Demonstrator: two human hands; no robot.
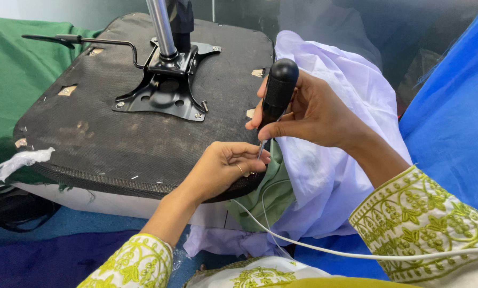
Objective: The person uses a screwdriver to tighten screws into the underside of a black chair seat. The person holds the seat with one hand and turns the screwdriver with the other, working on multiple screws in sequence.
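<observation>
Right hand [313, 109] clamps the screwdriver [275, 98], left fingers [244, 160] pinching its tip

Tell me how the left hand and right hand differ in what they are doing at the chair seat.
The right hand is raised and wraps the black screwdriver handle, holding it nearly upright; the left hand sits lower and holds no tool. The left hand pinches at the seat edge beside the screwdriver tip, while the right hand stays off the seat. A ring shows on the left hand; none is visible on the right. Both wear white sleeves with green embroidery.
</observation>
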